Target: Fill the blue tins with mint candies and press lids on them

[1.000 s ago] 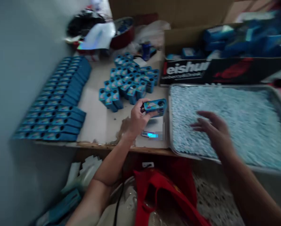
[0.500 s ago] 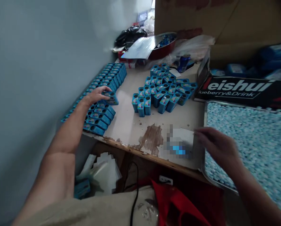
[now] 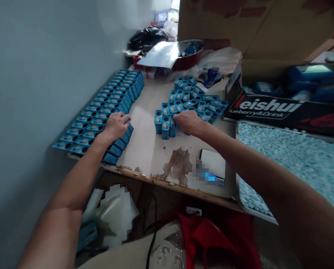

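Note:
Small blue printed boxes (image 3: 84,119), each with a dark round hole in the top, stand in tight rows along the wall. My left hand (image 3: 116,125) rests on the right side of these rows, its fingers curled over a box there. A looser cluster of the same boxes (image 3: 166,127) stands mid-table. At its front, my right hand (image 3: 187,121) has closed fingers on the top of a box (image 3: 172,129); the hand hides some boxes behind it.
A metal tray (image 3: 237,168) of pale blue pellets (image 3: 309,168) sits at the right. Behind it is a black-fronted carton (image 3: 281,110). A white card-like item (image 3: 214,162) lies near the table's front edge. A red basin (image 3: 192,61) and a blue can (image 3: 211,76) stand farther back.
My left hand has brought its box down into the rows. My right hand has moved from beside the tray, up and left, to the loose cluster. The view has shifted slightly.

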{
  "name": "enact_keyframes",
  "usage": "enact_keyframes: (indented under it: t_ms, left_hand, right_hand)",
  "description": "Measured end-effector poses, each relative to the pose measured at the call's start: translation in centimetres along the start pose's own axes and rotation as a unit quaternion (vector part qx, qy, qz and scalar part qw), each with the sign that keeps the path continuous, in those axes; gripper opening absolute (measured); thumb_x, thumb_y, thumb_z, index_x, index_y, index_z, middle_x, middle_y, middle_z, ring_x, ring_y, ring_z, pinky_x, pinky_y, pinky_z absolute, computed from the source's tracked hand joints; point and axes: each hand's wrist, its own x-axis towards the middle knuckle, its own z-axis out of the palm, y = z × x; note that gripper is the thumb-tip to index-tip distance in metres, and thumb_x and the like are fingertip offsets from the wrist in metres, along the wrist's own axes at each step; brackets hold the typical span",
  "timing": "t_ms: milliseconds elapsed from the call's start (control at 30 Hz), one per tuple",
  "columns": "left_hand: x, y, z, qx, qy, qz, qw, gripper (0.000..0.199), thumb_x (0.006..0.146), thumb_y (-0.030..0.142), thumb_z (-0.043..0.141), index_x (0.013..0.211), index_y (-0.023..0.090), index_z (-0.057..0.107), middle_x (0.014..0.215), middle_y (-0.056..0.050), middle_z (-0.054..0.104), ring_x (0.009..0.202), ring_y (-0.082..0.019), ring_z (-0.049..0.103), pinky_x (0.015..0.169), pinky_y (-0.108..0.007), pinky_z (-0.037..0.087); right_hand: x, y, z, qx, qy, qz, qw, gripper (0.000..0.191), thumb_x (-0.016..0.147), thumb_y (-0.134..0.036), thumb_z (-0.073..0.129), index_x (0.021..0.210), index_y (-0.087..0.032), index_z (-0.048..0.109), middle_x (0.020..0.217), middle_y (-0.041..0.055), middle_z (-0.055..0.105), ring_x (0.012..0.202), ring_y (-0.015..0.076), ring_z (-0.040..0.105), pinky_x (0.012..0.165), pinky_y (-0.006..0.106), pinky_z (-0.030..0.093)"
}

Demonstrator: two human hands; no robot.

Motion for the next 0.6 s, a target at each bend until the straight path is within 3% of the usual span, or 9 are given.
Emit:
enact_keyframes:
  t_ms: [67, 167, 333, 400, 500, 600]
  left_hand:
    - [0.1, -0.3, 0.4, -0.045, 0.030, -0.004, 0.999, 0.016, 0.091, 0.031, 0.062, 0.093, 0.029, 0.077, 0.107, -0.012, 0.073, 0.117, -0.036, 0.065, 0.120, -0.053, 0.045]
    - [0.4, -0.3, 0.3, -0.065, 0.045, -0.006, 0.997, 0.014, 0.090, 0.030, 0.061, 0.092, 0.028, 0.074, 0.104, -0.009, 0.073, 0.115, -0.032, 0.063, 0.124, -0.052, 0.043]
    - [0.6, -0.1, -0.1, -0.005, 0.028, 0.009, 1.000, 0.026, 0.094, 0.034, 0.055, 0.107, 0.025, 0.077, 0.117, -0.011, 0.077, 0.118, -0.031, 0.063, 0.126, -0.052, 0.044]
    - [0.6, 0.0, -0.3, 0.020, 0.022, 0.009, 1.000, 0.033, 0.096, 0.037, 0.055, 0.116, 0.023, 0.077, 0.125, -0.013, 0.077, 0.121, -0.031, 0.064, 0.126, -0.052, 0.044]
    - [0.3, 0.4, -0.9, 0.053, 0.002, -0.002, 0.999, 0.040, 0.097, 0.040, 0.057, 0.128, 0.023, 0.074, 0.133, -0.014, 0.077, 0.127, -0.033, 0.065, 0.126, -0.053, 0.044]
    - [0.0, 1.8, -2.0, 0.103, -0.017, -0.003, 0.995, 0.044, 0.095, 0.039, 0.064, 0.136, 0.025, 0.069, 0.147, -0.014, 0.073, 0.144, -0.039, 0.057, 0.132, -0.066, 0.034]
  right_hand:
    - [-0.7, -0.2, -0.7, -0.075, -0.027, 0.001, 0.997, 0.021, 0.086, -0.009, 0.075, 0.074, -0.026, 0.078, 0.090, 0.0120, 0.081, 0.111, 0.0387, 0.075, 0.092, 0.045, 0.052]
    - [-3.6, -1.1, -3.1, -0.178, -0.074, 0.008, 0.981, 0.007, 0.091, -0.024, 0.079, 0.086, -0.024, 0.084, 0.105, 0.0139, 0.083, 0.112, 0.0399, 0.075, 0.087, 0.043, 0.051]
    - [-12.6, -0.4, -7.0, -0.179, -0.063, 0.121, 0.974, 0.021, 0.096, -0.042, 0.077, 0.095, -0.023, 0.088, 0.100, 0.0143, 0.083, 0.101, 0.0382, 0.078, 0.076, 0.040, 0.046]
    - [-16.6, 1.1, -7.1, -0.159, -0.049, 0.162, 0.973, 0.018, 0.095, -0.040, 0.080, 0.089, -0.024, 0.087, 0.096, 0.0142, 0.083, 0.095, 0.0371, 0.078, 0.073, 0.040, 0.044]
    - [-21.1, 3.3, -5.8, -0.133, -0.028, 0.172, 0.976, 0.014, 0.095, -0.035, 0.080, 0.085, -0.026, 0.086, 0.098, 0.0135, 0.085, 0.093, 0.0368, 0.079, 0.070, 0.040, 0.043]
    - [-23.4, 4.5, -4.2, -0.115, -0.004, 0.174, 0.978, 0.012, 0.096, -0.032, 0.079, 0.086, -0.028, 0.085, 0.102, 0.0107, 0.087, 0.097, 0.0358, 0.081, 0.069, 0.038, 0.045]
